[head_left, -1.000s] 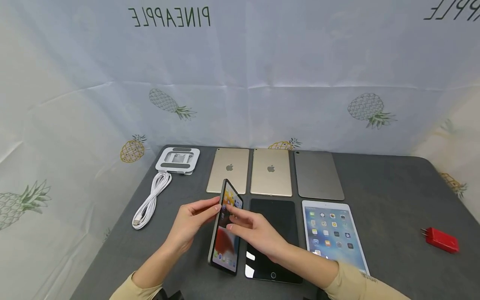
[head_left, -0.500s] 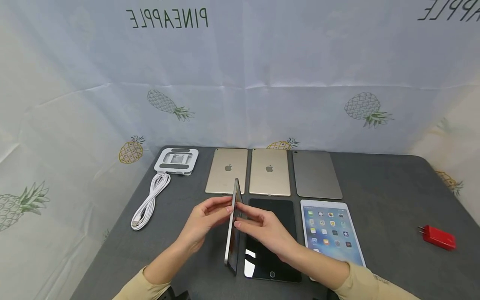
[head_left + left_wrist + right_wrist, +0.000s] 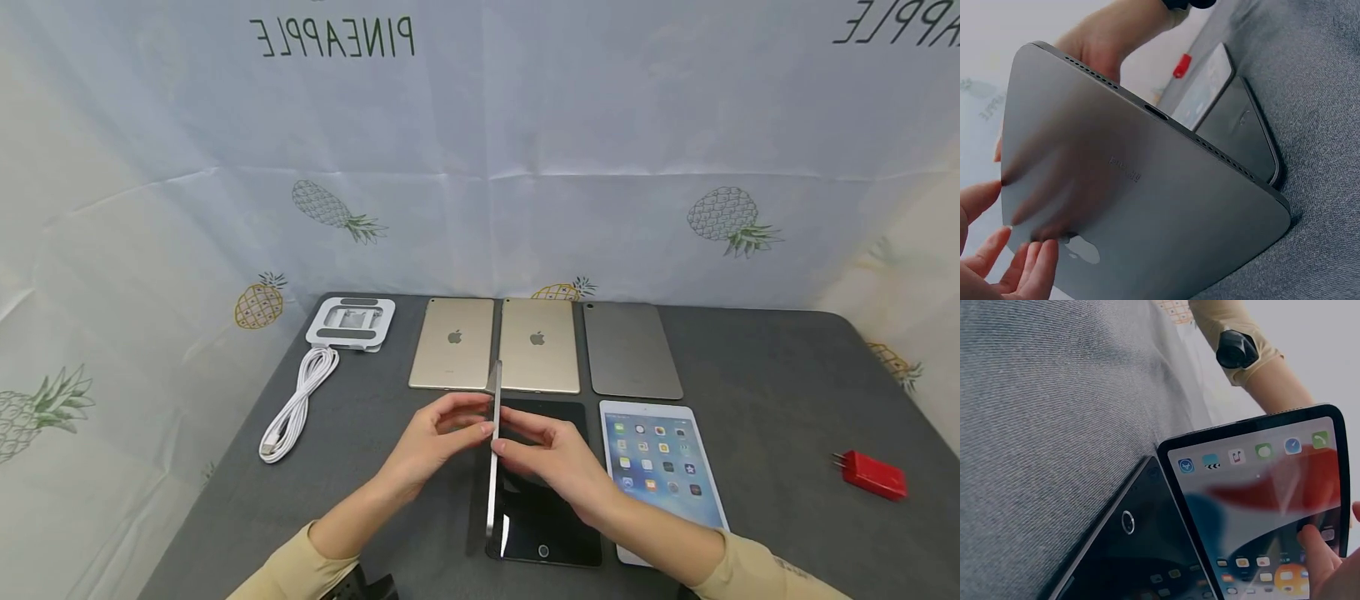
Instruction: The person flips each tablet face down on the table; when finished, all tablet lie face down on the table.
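Grey tablet (image 3: 492, 450) stands on edge on the table (image 3: 780, 400), its low edge w/ a dark tablet (image 3: 547, 517) flat beside it. Left hand (image 3: 435, 442) & right hand (image 3: 555, 458) pinch it from both sides. Beyond: lit tablet (image 3: 660, 467), two gold tablets (image 3: 453, 342), cable (image 3: 296, 408).

Layout around both hands
Tablet (image 3: 492, 450) upright on edge between left hand (image 3: 435, 442) and right hand (image 3: 555, 462); three tablets (image 3: 537, 345) beyond, cable (image 3: 296, 406) left, charger (image 3: 870, 475) far right.
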Demonstrator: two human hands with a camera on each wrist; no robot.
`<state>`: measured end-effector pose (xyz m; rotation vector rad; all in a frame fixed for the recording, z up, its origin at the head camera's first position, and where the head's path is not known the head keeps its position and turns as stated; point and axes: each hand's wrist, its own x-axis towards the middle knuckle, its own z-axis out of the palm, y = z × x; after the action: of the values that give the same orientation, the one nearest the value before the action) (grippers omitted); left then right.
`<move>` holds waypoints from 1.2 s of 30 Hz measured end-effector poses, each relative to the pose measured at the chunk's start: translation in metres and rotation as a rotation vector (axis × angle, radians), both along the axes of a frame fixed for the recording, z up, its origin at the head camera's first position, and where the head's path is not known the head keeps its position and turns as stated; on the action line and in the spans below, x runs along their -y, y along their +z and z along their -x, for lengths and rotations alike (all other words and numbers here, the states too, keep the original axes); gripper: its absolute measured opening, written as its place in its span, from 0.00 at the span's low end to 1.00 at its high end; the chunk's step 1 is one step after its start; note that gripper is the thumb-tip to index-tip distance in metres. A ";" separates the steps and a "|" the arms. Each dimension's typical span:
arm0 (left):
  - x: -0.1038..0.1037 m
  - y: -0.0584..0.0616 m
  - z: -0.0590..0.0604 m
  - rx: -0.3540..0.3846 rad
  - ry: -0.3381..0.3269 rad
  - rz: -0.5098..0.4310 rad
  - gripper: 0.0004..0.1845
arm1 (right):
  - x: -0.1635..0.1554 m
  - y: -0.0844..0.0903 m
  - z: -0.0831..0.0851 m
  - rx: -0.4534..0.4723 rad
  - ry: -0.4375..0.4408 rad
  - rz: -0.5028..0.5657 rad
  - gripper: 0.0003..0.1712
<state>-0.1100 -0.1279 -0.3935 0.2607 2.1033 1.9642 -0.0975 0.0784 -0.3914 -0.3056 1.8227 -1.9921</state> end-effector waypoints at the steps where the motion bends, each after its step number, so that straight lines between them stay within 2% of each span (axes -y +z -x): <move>1: -0.001 0.000 0.000 -0.026 -0.004 0.023 0.24 | -0.002 0.000 0.000 0.012 -0.004 0.010 0.35; 5: -0.007 -0.001 0.001 -0.100 -0.004 0.088 0.23 | -0.007 -0.002 0.000 0.049 -0.017 0.023 0.36; 12: -0.014 -0.002 0.002 -0.139 -0.017 0.144 0.23 | -0.015 -0.005 0.000 0.106 -0.014 0.043 0.37; 19: -0.017 -0.007 0.003 -0.211 -0.050 0.197 0.24 | -0.021 -0.008 0.000 0.160 0.015 0.100 0.38; 24: -0.018 -0.011 0.003 -0.253 -0.093 0.232 0.23 | -0.022 -0.018 -0.001 0.208 0.028 0.116 0.38; 29: -0.014 -0.017 0.004 -0.266 -0.131 0.268 0.23 | -0.019 -0.032 -0.001 0.223 0.028 0.114 0.38; 36: -0.002 -0.026 0.006 -0.306 -0.123 0.381 0.24 | -0.009 -0.048 0.004 0.211 0.044 0.096 0.36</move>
<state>-0.1164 -0.1260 -0.4195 0.6286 2.5269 1.4915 -0.1017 0.0877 -0.4394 -0.1555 1.5821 -2.0023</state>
